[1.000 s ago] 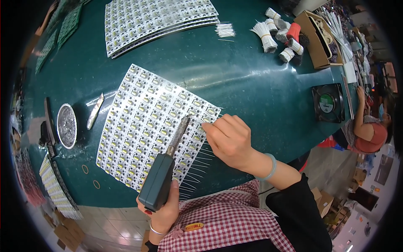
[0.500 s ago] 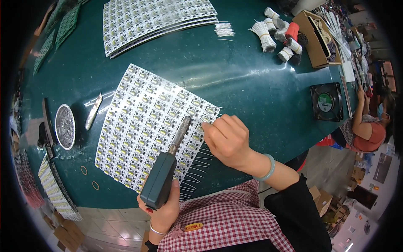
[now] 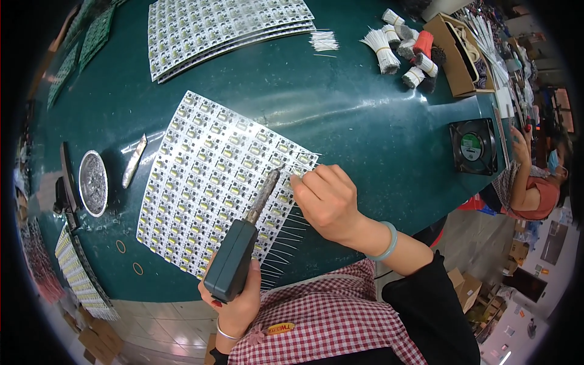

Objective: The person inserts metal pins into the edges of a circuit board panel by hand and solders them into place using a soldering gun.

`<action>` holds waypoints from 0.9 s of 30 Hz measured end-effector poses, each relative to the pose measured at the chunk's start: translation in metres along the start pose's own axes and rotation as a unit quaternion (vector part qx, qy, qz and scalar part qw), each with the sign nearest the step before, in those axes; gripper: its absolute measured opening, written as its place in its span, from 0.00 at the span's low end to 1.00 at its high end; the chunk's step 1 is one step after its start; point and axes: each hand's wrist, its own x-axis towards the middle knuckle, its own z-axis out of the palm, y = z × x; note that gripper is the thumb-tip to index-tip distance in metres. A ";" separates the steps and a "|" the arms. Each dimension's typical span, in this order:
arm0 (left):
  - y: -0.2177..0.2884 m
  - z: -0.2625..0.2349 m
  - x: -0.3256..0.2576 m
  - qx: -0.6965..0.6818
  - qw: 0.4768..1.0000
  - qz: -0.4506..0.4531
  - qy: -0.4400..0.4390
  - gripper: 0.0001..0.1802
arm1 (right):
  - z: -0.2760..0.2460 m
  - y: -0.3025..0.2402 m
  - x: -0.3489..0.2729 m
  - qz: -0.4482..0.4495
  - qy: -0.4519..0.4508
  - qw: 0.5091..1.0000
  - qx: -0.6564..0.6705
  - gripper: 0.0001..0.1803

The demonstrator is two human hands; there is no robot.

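Fingers [image 3: 302, 180] of the right hand [image 3: 328, 201] pinch a thin wire at the LED panel [image 3: 213, 182] edge; the left hand [image 3: 240, 298] clenches the soldering iron [image 3: 243, 243], tip beside them; a slip may burn skin.

Dark green bench [image 3: 377, 121] with glossy top; pale tiled floor [image 3: 164, 328] below, cardboard boxes [image 3: 523, 249] at right, probably stock; bright overhead light.

Panel [image 3: 213, 182] on table [image 3: 365, 121]; dish [image 3: 93, 182] left, fan [image 3: 473, 146] right.
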 end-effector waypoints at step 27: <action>-0.004 -0.001 -0.002 0.012 1.000 -0.015 0.012 0.11 | 0.008 -0.003 -0.004 0.044 0.034 0.997 0.045 0.10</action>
